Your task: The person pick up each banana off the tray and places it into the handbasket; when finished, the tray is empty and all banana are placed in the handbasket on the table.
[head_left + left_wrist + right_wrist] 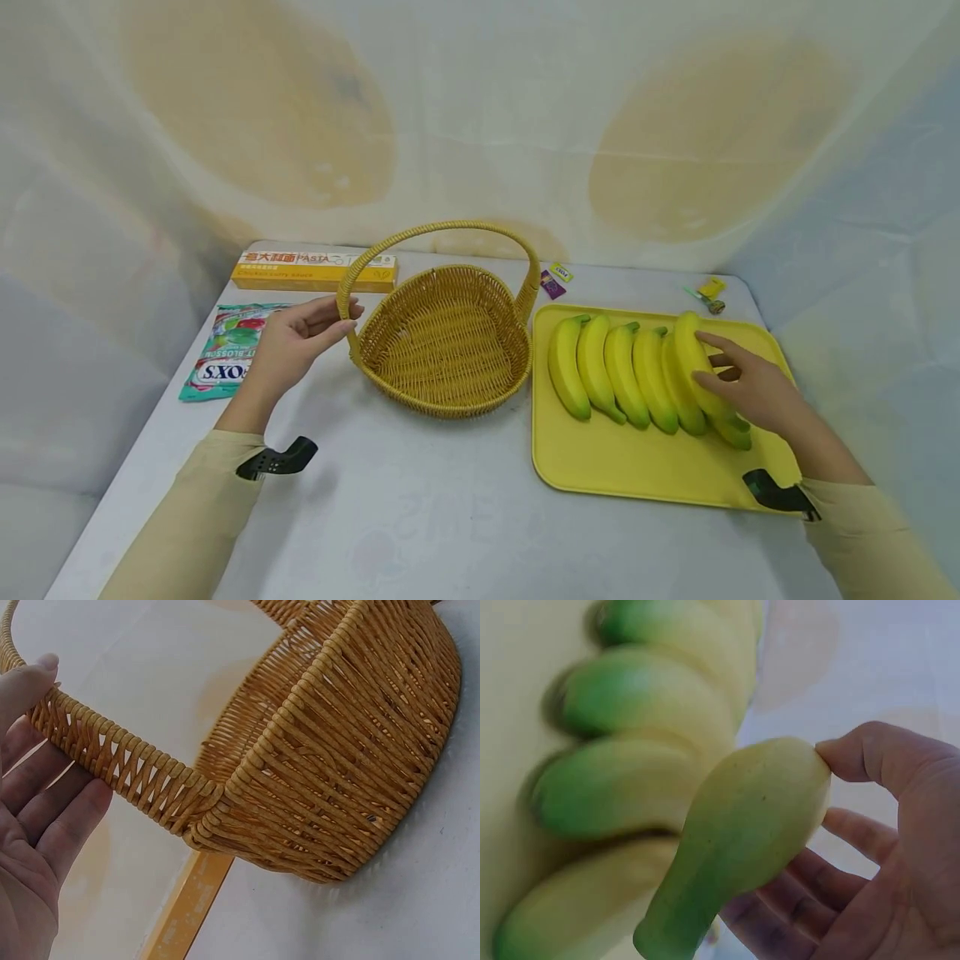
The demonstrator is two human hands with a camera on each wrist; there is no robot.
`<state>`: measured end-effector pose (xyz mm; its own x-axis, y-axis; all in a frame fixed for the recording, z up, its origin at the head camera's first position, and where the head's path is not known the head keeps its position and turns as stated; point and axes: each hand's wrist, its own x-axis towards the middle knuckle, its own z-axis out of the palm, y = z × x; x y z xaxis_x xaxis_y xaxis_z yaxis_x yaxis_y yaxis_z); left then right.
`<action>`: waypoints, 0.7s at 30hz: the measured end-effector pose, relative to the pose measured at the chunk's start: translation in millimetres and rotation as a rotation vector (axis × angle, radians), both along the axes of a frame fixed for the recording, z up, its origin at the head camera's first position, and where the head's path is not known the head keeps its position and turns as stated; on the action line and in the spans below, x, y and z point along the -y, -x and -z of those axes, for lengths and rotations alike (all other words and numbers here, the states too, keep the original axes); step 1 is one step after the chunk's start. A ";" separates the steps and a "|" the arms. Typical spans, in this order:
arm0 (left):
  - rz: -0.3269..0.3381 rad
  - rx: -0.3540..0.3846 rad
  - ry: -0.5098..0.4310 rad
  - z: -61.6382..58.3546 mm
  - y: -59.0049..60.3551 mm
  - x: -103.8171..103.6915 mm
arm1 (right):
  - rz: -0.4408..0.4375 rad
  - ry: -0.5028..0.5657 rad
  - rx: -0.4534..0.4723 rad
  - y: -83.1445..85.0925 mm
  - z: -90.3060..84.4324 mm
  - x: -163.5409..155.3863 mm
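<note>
- Right hand [750, 385] of mine is curled round the rightmost banana [697, 367], thumb on one side and fingers underneath, so it is clamped on that fruit; the right wrist view shows the thumb tip against the banana's [742, 840] yellow flank and the fingers cupped below it
- That banana sits raised a little above its neighbours, its green tip pointing toward me
- I count five more bananas [611, 371] lying side by side on the yellow tray [637, 467], each touching the next, green ends nearest me
- Left hand [296, 337] holds the wicker basket [442, 342] where its arched handle [442, 229] meets the rim; I see the thumb on top of the woven handle and the fingers loosely curled beneath it in the left wrist view, so it is a light pinch on the handle
- Basket stands upright on the white tabletop [420, 517], just left of the tray and almost touching it
- Behind the basket I see a long yellow pasta box [315, 271] lying flat at the back-left of the tabletop
- A green and white sweet packet [225, 350] lies left of my left hand
- Small purple and yellow sachets [555, 279] lie just behind the tray, and a little green and yellow object [707, 296] rests near the back-right corner; too small for me to name
</note>
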<state>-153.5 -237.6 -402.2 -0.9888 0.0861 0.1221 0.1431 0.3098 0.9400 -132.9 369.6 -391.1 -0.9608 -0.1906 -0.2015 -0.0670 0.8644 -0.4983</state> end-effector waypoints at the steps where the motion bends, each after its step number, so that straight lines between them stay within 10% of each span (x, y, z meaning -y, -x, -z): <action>1: 0.000 0.002 0.001 -0.2 0.0 -0.2 | -0.020 0.006 -0.003 -0.9 -2.7 6.3; 21: -0.007 0.001 0.024 -0.3 0.1 -0.2 | -0.375 0.210 0.033 -0.6 -31.8 119.4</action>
<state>-153.6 -237.4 -401.9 -0.9894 0.0826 0.1195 0.1404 0.3334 0.9323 -132.3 250.2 -359.3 -0.8108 -0.5656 -0.1507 -0.3385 0.6631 -0.6677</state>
